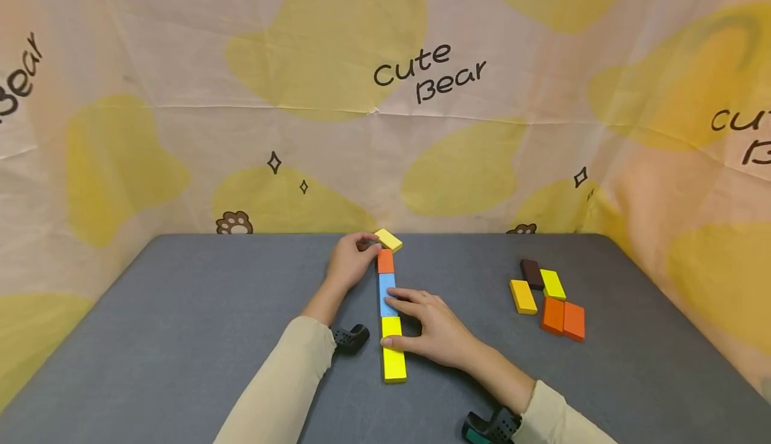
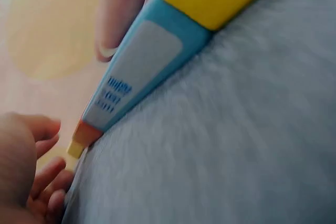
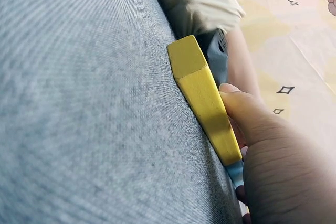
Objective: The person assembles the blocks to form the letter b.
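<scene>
A straight row of blocks runs away from the front of the table. Nearest is a yellow block [image 1: 394, 365], then a blue block [image 1: 386, 295] with print on its side, then an orange block [image 1: 385, 261]. At the far end a pale yellow block [image 1: 389, 240] lies at a slant to the row. My left hand [image 1: 351, 260] is beside that far end, its fingertips right at the orange and pale yellow blocks. Over the row from the right reaches my right hand [image 1: 430, 323], thumb across the yellow block and fingertips on the blue one, fingers spread.
To the right lies a loose group: a dark brown block [image 1: 532, 274], a lime yellow block [image 1: 552, 284], an amber block [image 1: 523, 297] and two orange blocks [image 1: 563, 318] side by side. A printed cloth [image 1: 337, 149] hangs behind the grey table [image 1: 199, 337].
</scene>
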The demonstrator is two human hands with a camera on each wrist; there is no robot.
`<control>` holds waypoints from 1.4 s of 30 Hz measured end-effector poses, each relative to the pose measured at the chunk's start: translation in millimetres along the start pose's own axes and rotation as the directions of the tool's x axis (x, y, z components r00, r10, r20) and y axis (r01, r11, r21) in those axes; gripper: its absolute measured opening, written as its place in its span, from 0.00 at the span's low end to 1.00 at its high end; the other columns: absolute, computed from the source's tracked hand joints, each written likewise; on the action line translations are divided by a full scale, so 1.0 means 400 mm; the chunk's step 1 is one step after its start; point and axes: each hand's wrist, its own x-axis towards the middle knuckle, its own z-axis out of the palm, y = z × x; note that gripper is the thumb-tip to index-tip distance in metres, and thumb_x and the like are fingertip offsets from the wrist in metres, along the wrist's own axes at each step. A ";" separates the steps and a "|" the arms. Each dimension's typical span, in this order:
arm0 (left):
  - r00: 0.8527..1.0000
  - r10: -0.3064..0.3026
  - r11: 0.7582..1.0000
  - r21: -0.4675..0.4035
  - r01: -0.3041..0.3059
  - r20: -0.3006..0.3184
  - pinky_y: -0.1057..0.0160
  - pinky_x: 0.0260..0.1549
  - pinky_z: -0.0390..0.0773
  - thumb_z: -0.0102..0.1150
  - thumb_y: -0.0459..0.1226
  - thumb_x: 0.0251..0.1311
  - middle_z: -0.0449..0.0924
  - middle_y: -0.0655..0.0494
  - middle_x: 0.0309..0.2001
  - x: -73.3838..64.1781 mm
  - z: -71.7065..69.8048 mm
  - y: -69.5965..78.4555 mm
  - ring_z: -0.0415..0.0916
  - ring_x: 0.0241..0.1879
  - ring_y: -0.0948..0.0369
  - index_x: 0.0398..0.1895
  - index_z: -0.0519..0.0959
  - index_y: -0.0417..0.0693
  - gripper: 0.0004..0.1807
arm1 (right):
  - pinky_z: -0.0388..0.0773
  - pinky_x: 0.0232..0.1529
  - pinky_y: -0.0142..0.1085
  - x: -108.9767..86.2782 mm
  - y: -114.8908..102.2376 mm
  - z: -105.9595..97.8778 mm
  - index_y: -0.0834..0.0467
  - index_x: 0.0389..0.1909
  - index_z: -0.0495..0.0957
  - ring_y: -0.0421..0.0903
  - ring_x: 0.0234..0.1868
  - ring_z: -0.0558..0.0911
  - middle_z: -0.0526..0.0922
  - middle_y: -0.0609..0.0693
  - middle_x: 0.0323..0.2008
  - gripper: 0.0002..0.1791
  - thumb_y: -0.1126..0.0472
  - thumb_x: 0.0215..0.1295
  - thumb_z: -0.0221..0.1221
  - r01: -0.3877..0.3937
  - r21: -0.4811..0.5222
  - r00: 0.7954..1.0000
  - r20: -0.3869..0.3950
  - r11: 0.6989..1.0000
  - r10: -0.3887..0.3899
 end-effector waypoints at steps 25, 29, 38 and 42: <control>0.999 -0.027 0.963 0.266 0.037 -0.038 0.45 0.53 0.76 0.65 0.56 0.62 0.84 0.59 0.55 0.057 0.012 0.004 0.77 0.56 0.51 0.56 0.83 0.64 0.20 | 0.62 0.71 0.62 0.039 0.008 -0.005 0.47 0.75 0.67 0.54 0.76 0.64 0.63 0.46 0.77 0.38 0.37 0.67 0.60 0.029 -0.002 0.999 -0.021 1.000 -0.029; 0.999 -0.027 0.961 0.273 0.033 -0.027 0.45 0.53 0.75 0.67 0.56 0.61 0.85 0.59 0.54 0.054 0.014 0.004 0.76 0.56 0.51 0.55 0.83 0.64 0.21 | 0.61 0.73 0.63 0.070 0.020 -0.018 0.50 0.74 0.68 0.56 0.76 0.65 0.66 0.49 0.76 0.36 0.42 0.68 0.61 0.000 0.035 0.999 -0.038 0.999 0.002; 0.999 -0.031 0.964 0.265 0.035 -0.017 0.46 0.55 0.74 0.63 0.59 0.61 0.84 0.59 0.54 0.061 0.030 0.009 0.77 0.56 0.52 0.55 0.84 0.64 0.22 | 0.59 0.72 0.61 0.101 0.059 -0.027 0.51 0.76 0.65 0.57 0.76 0.63 0.63 0.48 0.78 0.41 0.41 0.66 0.64 0.041 -0.023 0.999 0.018 0.999 -0.041; 0.999 -0.045 0.964 0.263 0.048 -0.016 0.48 0.54 0.76 0.63 0.62 0.60 0.85 0.59 0.54 0.068 0.033 0.018 0.79 0.54 0.54 0.57 0.83 0.62 0.26 | 0.60 0.71 0.61 0.097 0.062 -0.025 0.50 0.76 0.64 0.56 0.77 0.63 0.62 0.47 0.78 0.41 0.40 0.66 0.63 0.048 -0.035 0.999 0.020 0.998 -0.047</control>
